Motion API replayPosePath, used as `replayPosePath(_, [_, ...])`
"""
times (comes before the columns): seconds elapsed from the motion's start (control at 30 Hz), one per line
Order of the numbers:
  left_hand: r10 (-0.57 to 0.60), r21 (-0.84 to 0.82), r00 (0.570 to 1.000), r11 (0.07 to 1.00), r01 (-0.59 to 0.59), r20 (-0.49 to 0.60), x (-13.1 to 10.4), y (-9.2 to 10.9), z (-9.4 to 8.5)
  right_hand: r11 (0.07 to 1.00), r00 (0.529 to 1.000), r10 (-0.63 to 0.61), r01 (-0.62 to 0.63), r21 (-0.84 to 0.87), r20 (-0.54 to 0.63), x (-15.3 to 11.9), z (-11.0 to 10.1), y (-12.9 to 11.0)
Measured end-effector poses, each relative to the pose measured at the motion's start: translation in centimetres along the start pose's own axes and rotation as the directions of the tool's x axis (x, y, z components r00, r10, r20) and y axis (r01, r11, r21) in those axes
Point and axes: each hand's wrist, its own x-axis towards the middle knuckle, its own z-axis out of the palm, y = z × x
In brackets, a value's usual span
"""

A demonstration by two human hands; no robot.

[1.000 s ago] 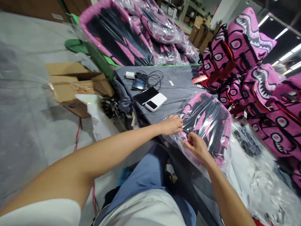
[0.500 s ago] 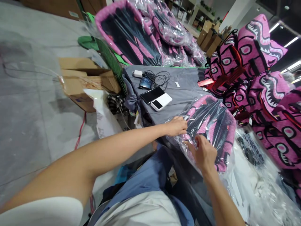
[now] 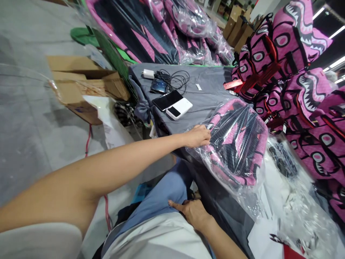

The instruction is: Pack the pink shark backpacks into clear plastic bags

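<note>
A pink and black backpack (image 3: 223,140) lies in a clear plastic bag (image 3: 239,192) at the near edge of the grey cloth-covered table (image 3: 212,84). My left hand (image 3: 198,136) is closed on the bag's left edge, fingers curled into the film. Low in front of my body, my right hand (image 3: 195,213) hovers by the blue trousers (image 3: 165,196), apart from the bag. One finger stretches out to the left; the others are partly hidden, and nothing shows in that hand.
A white power bank (image 3: 180,108), a dark phone (image 3: 167,100) and a coiled black cable (image 3: 180,81) lie on the table. Pink shark-face backpacks (image 3: 307,90) are piled at right, bagged ones (image 3: 140,32) behind. An open cardboard box (image 3: 88,86) stands left. Nippers (image 3: 276,238) lie lower right.
My right hand has let go of the bag and drawn back, down and left, to my lap. My left hand still grips the bag. The view has shifted slightly.
</note>
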Motion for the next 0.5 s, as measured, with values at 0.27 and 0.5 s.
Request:
replayPosePath(0.27, [-0.038,-0.016,0.999,0.999,0.039,0.025,-0.1,0.5,-0.4,0.999,0.999,-0.043,0.044,0.025,-0.025,-0.3,-2.1,-0.4])
replayPosePath(0.5, [-0.045,-0.010,0.999,0.999,0.045,0.018,-0.1,0.4,-0.3,0.992,0.978,0.122,-0.113,0.063,-0.172,3.0,-3.9,-0.8])
